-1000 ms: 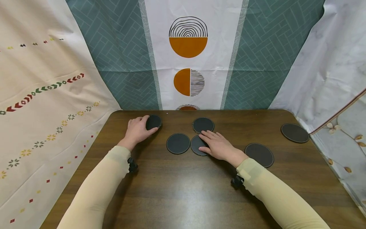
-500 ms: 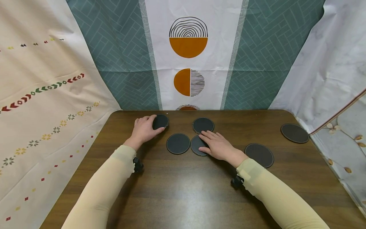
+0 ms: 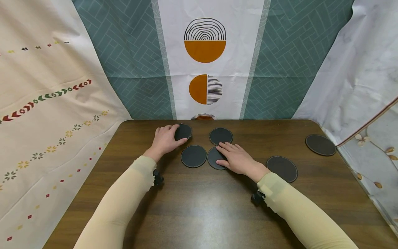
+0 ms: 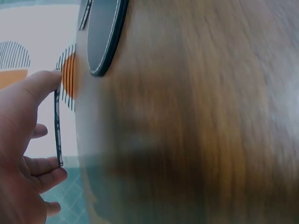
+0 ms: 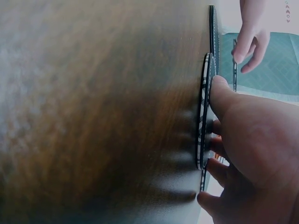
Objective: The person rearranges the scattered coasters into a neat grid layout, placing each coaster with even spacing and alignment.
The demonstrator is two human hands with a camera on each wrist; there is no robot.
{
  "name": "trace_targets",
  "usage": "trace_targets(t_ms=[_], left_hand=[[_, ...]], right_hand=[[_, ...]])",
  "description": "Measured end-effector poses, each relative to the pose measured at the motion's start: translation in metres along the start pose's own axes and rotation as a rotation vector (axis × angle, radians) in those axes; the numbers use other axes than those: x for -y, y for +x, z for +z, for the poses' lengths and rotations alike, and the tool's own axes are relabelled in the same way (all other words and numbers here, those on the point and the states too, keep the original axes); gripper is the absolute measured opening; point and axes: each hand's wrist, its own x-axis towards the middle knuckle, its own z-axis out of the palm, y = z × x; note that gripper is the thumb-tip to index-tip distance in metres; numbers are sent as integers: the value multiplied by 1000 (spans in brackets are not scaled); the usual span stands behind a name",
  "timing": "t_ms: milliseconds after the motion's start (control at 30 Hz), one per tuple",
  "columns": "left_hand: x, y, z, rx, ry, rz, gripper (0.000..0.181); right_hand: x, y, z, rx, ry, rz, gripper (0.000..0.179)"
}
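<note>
My left hand point(image 3: 166, 139) grips a round black coaster point(image 3: 184, 132) by its rim, thumb on the near side and fingers on the far side. In the left wrist view this coaster point(image 4: 57, 126) appears edge-on, raised off the table. Another black coaster point(image 3: 213, 158) lies under my right hand point(image 3: 237, 159). There the thumb point(image 5: 220, 95) and fingers rest on its top, with the little finger down past its rim. Touching it on the left is a further coaster point(image 3: 193, 156). Just behind lies one more coaster point(image 3: 221, 135), its front rim close to my right fingertips.
To the right lie two more coasters, one beside my right forearm point(image 3: 282, 168) and one near the table's right edge point(image 3: 321, 144). The brown wooden table point(image 3: 199, 207) ends at a patterned cloth backdrop point(image 3: 205, 86). Cloths also hang along both sides.
My left hand has moved to the right with its coaster, toward the coasters in the middle. My right hand has stayed in place on its coaster.
</note>
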Motion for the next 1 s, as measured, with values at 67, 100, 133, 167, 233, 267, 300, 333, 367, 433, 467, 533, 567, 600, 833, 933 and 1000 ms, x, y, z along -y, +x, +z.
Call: trace_targets(t_ms=[67,100,133,167,233,267,300,333,367,433,467,533,567,600,833,933,1000], left_hand=[[-3,2,2,5,2,1,85],[-5,3,3,8,4,1,84],[-7,4,4,10,6,0,84],[-8,5,5,12,8,-1,84],[-11,7,8,19,10,-3,84],[-13,8,9,20,12,-3,84],[-14,9,10,25,14,-4,84],[-16,10,10,28,15,-5,84],[-17,11,12,34,17,-6,84],[-20,12,13,44,22,-8,84],[-21,13,14,48,24,-10,84],[-24,14,16,56,28,-9,83],[-25,15,17,60,29,-8,83],[-26,16,17,60,30,-6,83],[-35,21,23,66,35,6,83],[-38,23,25,67,35,8,83],[-40,24,26,67,38,7,82]], right_hand=[[0,0,0,-3,-2,-3,72],[-1,0,1,-4,-3,-5,72],[-1,1,1,-5,-5,-5,72],[-1,1,1,-5,-5,-6,72],[-1,1,1,-5,-3,-5,72],[-1,1,1,-5,-2,-5,72],[-1,1,1,-5,-2,-5,71],[0,1,1,-4,-2,-5,71],[0,0,1,-4,0,-5,71],[0,1,1,-4,1,-7,71],[0,1,1,-4,1,-8,71],[1,0,0,-4,3,-7,71],[1,0,0,-4,3,-6,71],[1,0,0,-4,4,-6,71],[1,1,-1,1,-3,-7,71],[1,1,0,1,-4,-10,71],[1,1,0,2,-3,-8,71]])
